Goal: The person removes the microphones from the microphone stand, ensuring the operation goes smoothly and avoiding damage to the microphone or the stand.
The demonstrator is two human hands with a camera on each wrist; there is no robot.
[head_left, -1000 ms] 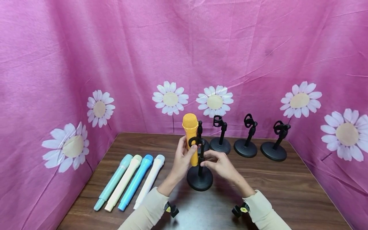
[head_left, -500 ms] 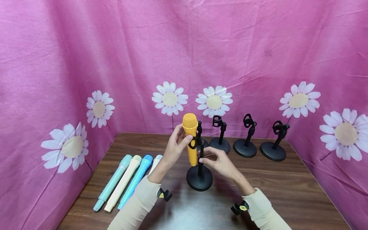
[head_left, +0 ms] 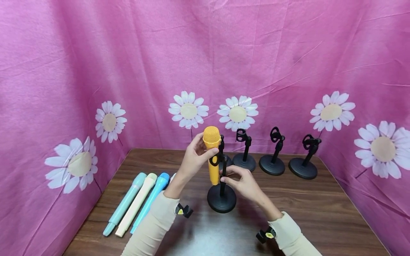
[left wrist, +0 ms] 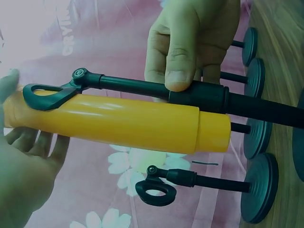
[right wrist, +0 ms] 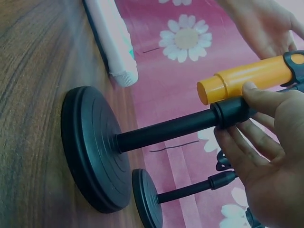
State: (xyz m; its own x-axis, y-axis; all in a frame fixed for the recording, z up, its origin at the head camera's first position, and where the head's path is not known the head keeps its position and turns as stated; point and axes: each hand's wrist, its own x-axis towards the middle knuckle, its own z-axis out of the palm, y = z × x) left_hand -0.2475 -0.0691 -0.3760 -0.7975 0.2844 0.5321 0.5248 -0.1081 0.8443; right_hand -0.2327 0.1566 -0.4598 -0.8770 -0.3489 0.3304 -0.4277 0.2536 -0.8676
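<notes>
A yellow microphone (head_left: 211, 137) stands nearly upright in the ring clip (left wrist: 43, 100) of a black desktop stand (head_left: 222, 203). My left hand (head_left: 192, 160) grips the microphone just below its mesh head, thumb in front and fingers behind. In the left wrist view, the yellow handle (left wrist: 137, 123) runs through the clip beside the stand's pole, its lower end pointing toward the base. My right hand (head_left: 245, 183) pinches the collar (right wrist: 231, 112) on the pole between thumb and fingers. The stand's round base rests on the table.
Mint (head_left: 126, 201), cream (head_left: 136, 206) and blue (head_left: 152, 201) microphones lie at the left; a white one is mostly hidden behind my left arm. Several black stands (head_left: 272, 165) line the back of the wooden table (head_left: 320, 206). A pink flowered curtain (head_left: 205, 64) surrounds it.
My left hand has slid up the microphone from the clip to below its head, its forearm shifting left over the white microphone. The right hand stays on the pole.
</notes>
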